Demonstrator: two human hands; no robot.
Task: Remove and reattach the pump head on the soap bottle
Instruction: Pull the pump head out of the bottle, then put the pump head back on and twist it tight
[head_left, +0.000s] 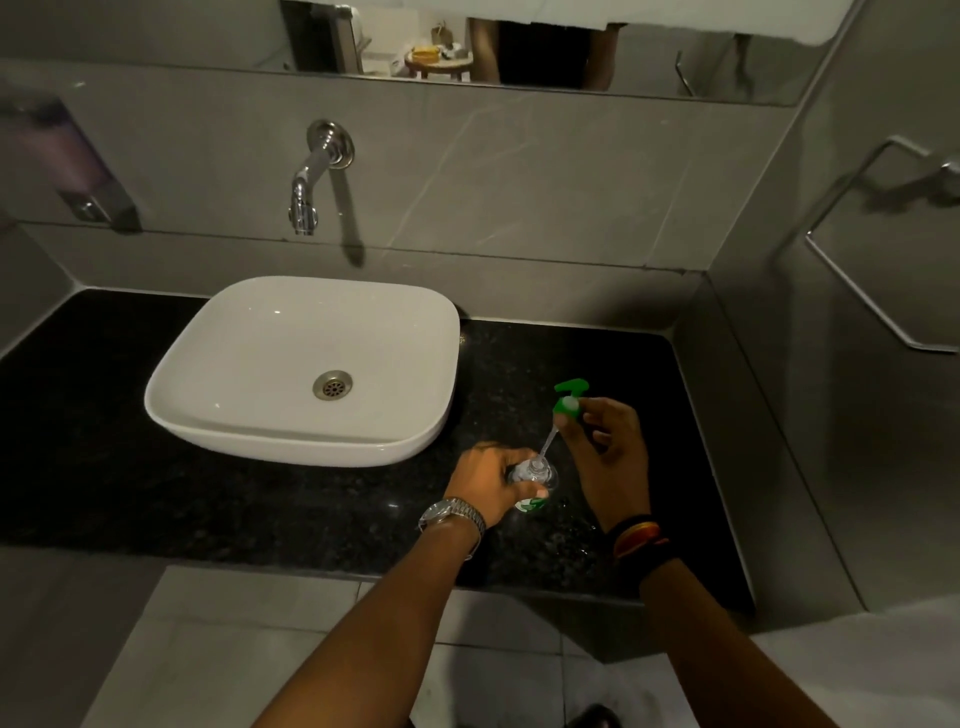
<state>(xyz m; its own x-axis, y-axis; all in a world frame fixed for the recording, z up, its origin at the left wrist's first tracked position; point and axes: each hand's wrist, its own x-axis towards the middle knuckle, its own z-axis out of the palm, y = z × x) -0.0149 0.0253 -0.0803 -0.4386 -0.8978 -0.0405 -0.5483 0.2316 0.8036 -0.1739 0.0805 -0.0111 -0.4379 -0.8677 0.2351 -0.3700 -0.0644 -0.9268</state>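
A clear soap bottle (535, 475) with a green-and-white label stands on the black granite counter (208, 499), to the right of the basin. My left hand (485, 480) is wrapped around its body. The green pump head (569, 397) is off the bottle and raised above it, pinched between the fingers of my right hand (608, 447). Its thin clear dip tube (548, 447) slants down, with the lower end at the bottle's open neck. My fingers hide most of the bottle.
A white countertop basin (306, 369) sits at the left, under a chrome wall tap (311, 176). A wall soap dispenser (67, 161) hangs at the far left. A towel ring (883, 244) is on the right wall. A mirror (519, 47) runs above.
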